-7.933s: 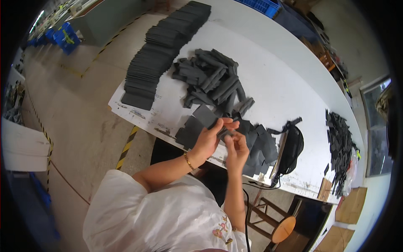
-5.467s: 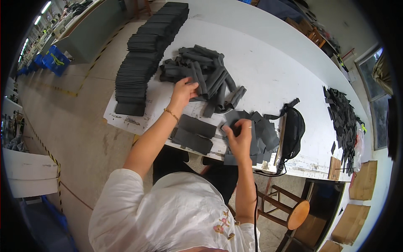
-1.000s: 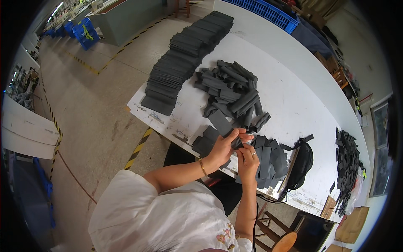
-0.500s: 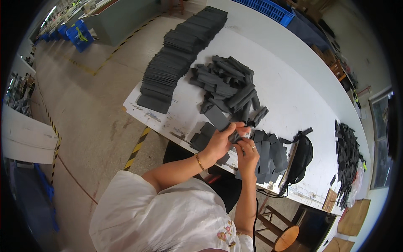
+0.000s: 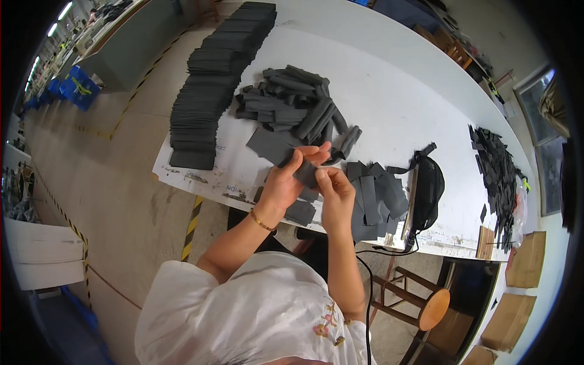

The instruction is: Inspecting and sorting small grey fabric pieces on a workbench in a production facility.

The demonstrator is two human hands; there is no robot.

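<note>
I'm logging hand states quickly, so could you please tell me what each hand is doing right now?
Left hand: closed around a dark grey flat foam strip.
Right hand: fingers pinching the same strip.

A long white table (image 5: 426,79) runs across a workshop with a bare concrete floor (image 5: 121,201). Yellow-and-black striped tape (image 5: 193,216) marks the floor beneath the table's near edge. A round wooden stool (image 5: 433,307) stands to the right below it, and brown cardboard boxes (image 5: 524,261) sit beyond. Blue crates (image 5: 76,88) rest far left, under what seem to be ceiling strip lights (image 5: 58,18).
</note>
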